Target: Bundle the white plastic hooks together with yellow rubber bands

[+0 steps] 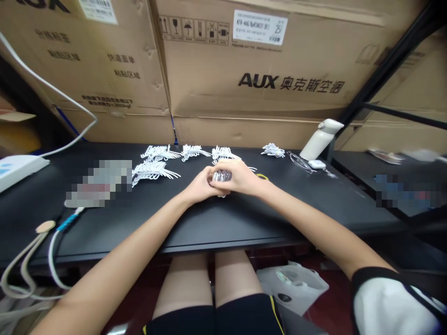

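Near the middle of the black desk (216,228), a small shiny, silvery-clear object (222,176) shows between my two hands; its exact kind is hard to make out. My left hand (204,185) is closed around its left side. From the right and above, my right hand (237,177) curls over it, fingers bent. A bit of something white peeks out below the fingers. Behind the hands lie bundles of thin white bent strips, one bundle (222,153) just beyond them and another (152,170) to the left. A yellow loop (261,177) is partly hidden by my right wrist.
Large cardboard boxes (289,56) stand along the desk's back. At the right are a white bottle (319,139), glasses (301,162) and a small white case (317,164). A blurred phone-like slab (101,184) with a cable lies left. A plastic bag (296,288) sits below.
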Available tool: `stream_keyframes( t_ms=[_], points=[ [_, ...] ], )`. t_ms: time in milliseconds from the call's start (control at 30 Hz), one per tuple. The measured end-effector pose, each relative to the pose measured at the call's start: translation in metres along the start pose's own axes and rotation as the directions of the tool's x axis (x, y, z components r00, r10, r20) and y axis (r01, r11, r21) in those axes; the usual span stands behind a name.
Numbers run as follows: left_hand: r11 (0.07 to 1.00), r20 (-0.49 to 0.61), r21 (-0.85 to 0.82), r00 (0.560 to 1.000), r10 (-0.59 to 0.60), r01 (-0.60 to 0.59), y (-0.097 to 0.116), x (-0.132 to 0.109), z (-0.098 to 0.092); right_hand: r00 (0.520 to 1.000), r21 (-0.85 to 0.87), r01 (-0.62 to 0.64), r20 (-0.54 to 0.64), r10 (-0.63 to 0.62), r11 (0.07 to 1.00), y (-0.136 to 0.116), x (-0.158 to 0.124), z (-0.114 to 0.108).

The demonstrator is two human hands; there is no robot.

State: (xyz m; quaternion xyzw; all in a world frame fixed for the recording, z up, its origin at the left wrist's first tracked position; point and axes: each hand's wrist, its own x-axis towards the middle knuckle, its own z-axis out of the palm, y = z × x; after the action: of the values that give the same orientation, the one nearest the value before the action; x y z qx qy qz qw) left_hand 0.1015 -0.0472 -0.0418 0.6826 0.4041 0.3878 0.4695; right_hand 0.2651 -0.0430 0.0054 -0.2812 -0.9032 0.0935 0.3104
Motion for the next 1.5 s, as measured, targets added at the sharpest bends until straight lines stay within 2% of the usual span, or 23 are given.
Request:
stream_keyframes(
  t_ms=[67,167,300,367,433,500,567,600,633,667,767,833,967,1167,1367,1500],
  points=[
    [0.998,0.089,-0.065,0.996,-0.004,0.01,-0.001,0.002,-0.003,0.997,-0.006,0.007,0.077,-0.007,1.0,0.004,0.002,-0.001],
    [1.0,0.095,-0.011,0.995,0.013,-0.012,-0.001,0.003,-0.006,0.985,0.007,0.014,0.173,-0.015,1.0,0.008,0.004,-0.001],
    [0.997,0.142,-0.069,0.989,0.037,-0.027,0.001,0.002,-0.006,0.989,0.119,0.012,0.145,-0.029,0.993,0.009,0.0,-0.005],
    [0.995,0.158,-0.098,0.987,0.043,-0.028,0.002,0.002,-0.006,0.997,0.204,-0.037,0.081,0.021,0.978,0.01,-0.006,-0.012],
    [0.996,0.171,-0.089,0.985,0.03,-0.015,0.002,0.002,-0.006,0.989,0.306,-0.123,-0.039,0.141,0.944,0.014,-0.016,-0.018],
    [0.997,0.185,-0.071,0.983,0.024,-0.011,0.003,0.002,-0.007,0.946,0.374,-0.15,-0.215,0.243,0.915,0.018,-0.027,-0.022],
    [0.998,0.189,-0.058,0.982,0.03,-0.019,0.005,0.001,-0.007,0.881,0.363,-0.158,-0.369,0.297,0.918,0.022,-0.038,-0.023],
    [0.998,0.188,-0.053,0.981,0.037,-0.028,0.006,0.001,-0.007,0.865,0.341,-0.157,-0.406,0.296,0.927,0.023,-0.043,-0.022],
    [0.998,0.191,-0.053,0.98,0.047,-0.038,0.007,0.001,-0.007,0.868,0.317,-0.154,-0.408,0.281,0.936,0.023,-0.048,-0.02],
    [0.997,0.198,-0.059,0.979,0.057,-0.046,0.008,0.001,-0.007,0.888,0.292,-0.147,-0.382,0.256,0.945,0.022,-0.052,-0.019],
    [0.995,0.222,-0.082,0.972,0.074,-0.057,0.009,0.002,-0.007,0.969,0.229,-0.111,-0.193,0.157,0.967,0.018,-0.058,-0.013],
    [0.995,0.228,-0.08,0.971,0.068,-0.05,0.008,0.002,-0.008,0.99,0.191,-0.07,-0.109,0.092,0.979,0.017,-0.058,-0.011],
    [0.997,0.223,-0.063,0.973,0.059,-0.046,0.006,0.004,-0.009,0.994,0.112,-0.001,-0.11,0.014,0.994,0.021,-0.056,-0.01],
    [0.998,0.208,-0.02,0.976,0.058,-0.055,0.006,0.005,-0.009,0.999,-0.006,0.017,-0.044,-0.017,1.0,0.024,-0.055,-0.011],
    [0.998,0.18,0.001,0.982,0.059,-0.06,0.005,0.004,-0.009,1.0,-0.198,-0.007,-0.003,0.006,0.98,0.014,-0.054,-0.009],
    [0.998,0.162,0.018,0.986,0.05,-0.054,0.007,0.004,-0.009,0.999,-0.217,-0.041,0.02,0.046,0.975,0.014,-0.054,-0.012]
  ],
)
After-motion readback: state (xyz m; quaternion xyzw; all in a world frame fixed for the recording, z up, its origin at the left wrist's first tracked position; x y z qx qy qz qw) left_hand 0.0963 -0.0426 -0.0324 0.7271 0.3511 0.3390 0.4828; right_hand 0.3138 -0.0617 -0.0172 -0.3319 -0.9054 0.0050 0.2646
